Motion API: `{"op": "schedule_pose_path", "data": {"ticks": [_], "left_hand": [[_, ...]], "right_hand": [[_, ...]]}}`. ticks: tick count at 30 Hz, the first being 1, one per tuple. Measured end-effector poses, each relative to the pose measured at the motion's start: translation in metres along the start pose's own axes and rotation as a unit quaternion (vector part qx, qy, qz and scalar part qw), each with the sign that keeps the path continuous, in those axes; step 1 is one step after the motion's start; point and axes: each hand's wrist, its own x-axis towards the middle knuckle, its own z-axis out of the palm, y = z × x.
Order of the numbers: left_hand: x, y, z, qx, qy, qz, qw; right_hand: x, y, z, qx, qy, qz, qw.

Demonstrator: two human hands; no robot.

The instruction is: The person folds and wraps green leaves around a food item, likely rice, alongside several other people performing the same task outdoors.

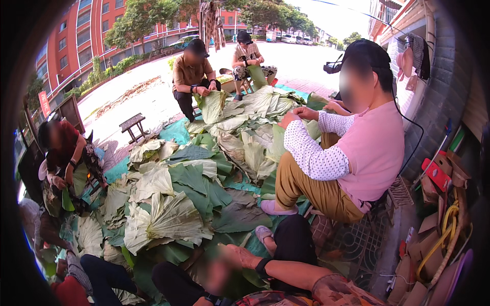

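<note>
Low in the view, between my dark-trousered knees, my right hand [242, 256] is bent inward, with a black band on its wrist. My left hand [216, 273] is close to it, with a dark watch at the wrist. A blur covers the left hand and the right fingertips, so their grip is hidden. Just beneath the hands shows part of a green lotus leaf [253, 278]. Beyond my knees a large pale, dried lotus leaf [164, 223] tops a wide heap, beside a darker grey-green leaf [241, 214].
Several people sit around the heap on a green ground sheet [176, 132], handling leaves; the person in pink [377, 145] is nearest, at right. A small stool [133, 125] stands at left. Cardboard [427, 244] and a yellow strap [448, 233] line the right edge.
</note>
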Motion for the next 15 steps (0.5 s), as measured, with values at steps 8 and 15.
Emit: {"op": "schedule_pose_path", "data": {"ticks": [8,15], "left_hand": [[-0.001,-0.009,-0.007,0.03,-0.001,-0.002,1.0],[-0.012,0.0,-0.02,0.101,0.018,0.053,0.993]], "right_hand": [[0.003,-0.005,0.02,-0.046,0.02,-0.048,0.998],[0.011,-0.004,0.041,-0.054,0.092,-0.083,0.991]]}}
